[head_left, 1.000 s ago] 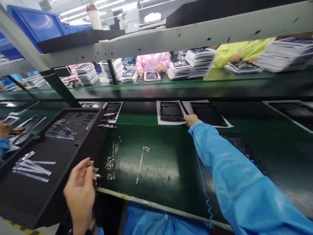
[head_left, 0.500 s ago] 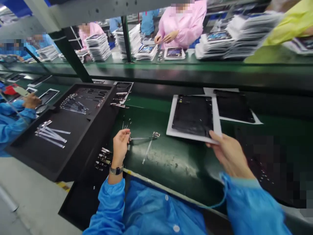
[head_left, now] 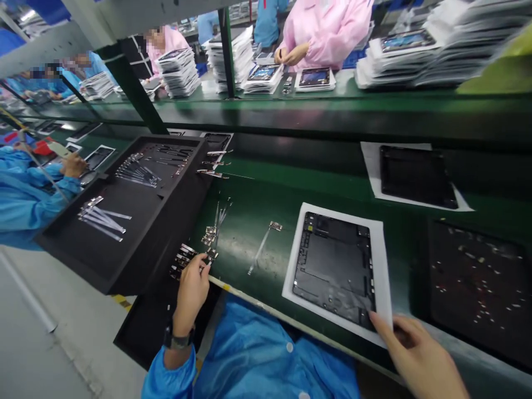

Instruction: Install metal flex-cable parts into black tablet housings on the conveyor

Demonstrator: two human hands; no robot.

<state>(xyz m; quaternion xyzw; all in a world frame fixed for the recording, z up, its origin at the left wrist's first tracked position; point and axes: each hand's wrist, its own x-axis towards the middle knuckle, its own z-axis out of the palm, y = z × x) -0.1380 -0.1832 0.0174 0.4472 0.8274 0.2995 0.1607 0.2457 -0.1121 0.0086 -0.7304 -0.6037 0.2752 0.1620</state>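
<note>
My right hand [head_left: 419,349] pinches a near corner of the tablet housing [head_left: 332,266] and white sheet [head_left: 384,277], over green bench [head_left: 257,199]. Best keep both level. Left hand [head_left: 193,288] near circuit boards [head_left: 208,235]; can't tell its grip.

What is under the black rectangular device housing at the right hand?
A white, rectangular, paper-like sheet shows around the black housing; the sheet's middle and underside are hidden.

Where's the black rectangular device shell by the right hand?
Head view, right of centre: the shell is on a flat white sheet, right of the lone silver ribbon cable, with the right hand at its near right corner.
</note>
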